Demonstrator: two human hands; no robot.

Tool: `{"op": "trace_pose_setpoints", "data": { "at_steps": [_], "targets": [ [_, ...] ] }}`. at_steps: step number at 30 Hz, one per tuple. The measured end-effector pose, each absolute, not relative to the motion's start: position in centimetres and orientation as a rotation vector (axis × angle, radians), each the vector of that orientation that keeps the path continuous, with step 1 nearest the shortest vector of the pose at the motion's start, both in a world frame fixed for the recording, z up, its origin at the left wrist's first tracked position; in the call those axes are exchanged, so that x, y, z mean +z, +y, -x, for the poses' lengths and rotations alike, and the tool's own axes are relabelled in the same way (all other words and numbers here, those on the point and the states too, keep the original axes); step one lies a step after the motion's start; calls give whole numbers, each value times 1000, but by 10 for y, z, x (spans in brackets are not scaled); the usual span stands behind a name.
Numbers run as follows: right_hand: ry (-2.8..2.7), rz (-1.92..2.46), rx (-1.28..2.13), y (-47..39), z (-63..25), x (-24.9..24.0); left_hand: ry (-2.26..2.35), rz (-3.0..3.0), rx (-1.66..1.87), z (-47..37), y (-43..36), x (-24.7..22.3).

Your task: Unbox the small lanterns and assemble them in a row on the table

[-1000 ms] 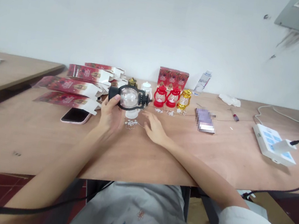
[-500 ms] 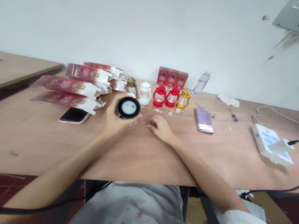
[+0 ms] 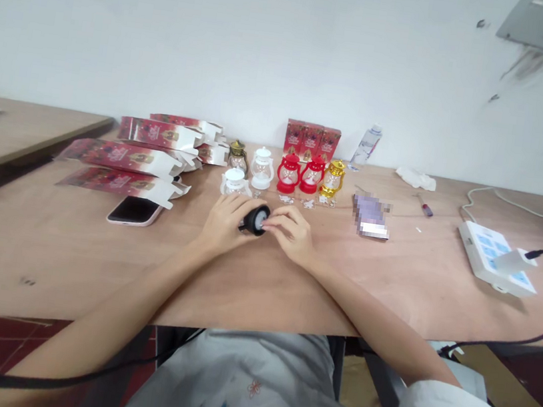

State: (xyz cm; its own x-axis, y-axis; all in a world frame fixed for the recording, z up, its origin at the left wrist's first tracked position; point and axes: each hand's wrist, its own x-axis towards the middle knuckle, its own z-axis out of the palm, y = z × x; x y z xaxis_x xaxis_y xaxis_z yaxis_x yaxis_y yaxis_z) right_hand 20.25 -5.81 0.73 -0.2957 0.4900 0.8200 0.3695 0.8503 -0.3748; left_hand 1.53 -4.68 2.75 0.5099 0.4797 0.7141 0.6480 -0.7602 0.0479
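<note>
My left hand [image 3: 227, 224] is wrapped round a black mini lantern [image 3: 247, 222], tipped on its side so its round base with a pale underside faces right. The fingers of my right hand [image 3: 292, 235] are pinched together against that underside; whatever they hold there is too small to make out. Just behind my left hand stands a white lantern [image 3: 235, 182], partly hidden by the hand. Farther back is a row with a bronze lantern [image 3: 238, 157], another white lantern [image 3: 262, 170], two red lanterns [image 3: 288, 173] and a gold lantern [image 3: 333, 178].
Flattened red boxes [image 3: 126, 157] lie at the left above a phone [image 3: 134, 210]. Upright red boxes [image 3: 312, 142] and a bottle [image 3: 366, 147] stand by the wall. Small pale pieces [image 3: 308, 203] lie before the lanterns. Rightward are a screwdriver [image 3: 426, 209] and a white power strip [image 3: 491, 258].
My left hand has turned the black lantern's base from facing me toward the right and lowered it. My right hand has lifted from the thin piece on the table to the base.
</note>
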Motion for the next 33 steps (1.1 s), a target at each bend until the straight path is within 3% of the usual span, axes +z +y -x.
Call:
{"op": "trace_pose_setpoints", "data": {
  "at_steps": [4, 9, 18, 27, 33],
  "targets": [
    [-1976, 723, 170, -55, -201, 2, -981, 2586, -982, -15, -45, 30],
    [-1697, 923, 274, -46, -202, -5, -1117, 2470, -1112, -6, -39, 32],
    [-2067, 1269, 249, -26, -203, -12, -1104, 2425, -1103, -5, -37, 31],
    [-2075, 1344, 276, -35, -212, -10, -1112, 2409, -1077, -5, -36, 28],
    [-1999, 1169, 231, -44, -208, -6, -1112, 2488, -1039, -6, -38, 28]
  ]
}}
